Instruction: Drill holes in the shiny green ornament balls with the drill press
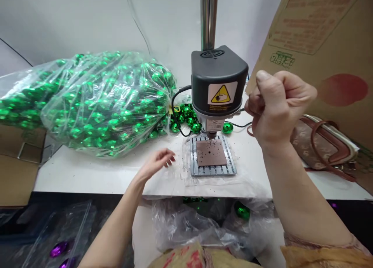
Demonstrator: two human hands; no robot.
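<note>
In the middle of the white table stands a small drill press [220,79] with a black motor housing and a yellow warning label. My right hand [272,101] is closed in a fist at its right side, where a short metal lever [241,110] runs into the fingers; the gripped end is hidden. Below the chuck, a brown square board [212,159] with a dark hole lies on the slotted metal base [214,171], dotted with dark shavings. My left hand [161,160] hovers left of the base, fingers loosely apart, holding nothing.
A large clear bag of shiny green balls [113,105] fills the table's left side, with loose green balls [227,127] behind the press. A cardboard box [326,46] and a brown handbag [323,143] stand at right. Plastic bagging [201,225] hangs below the front edge.
</note>
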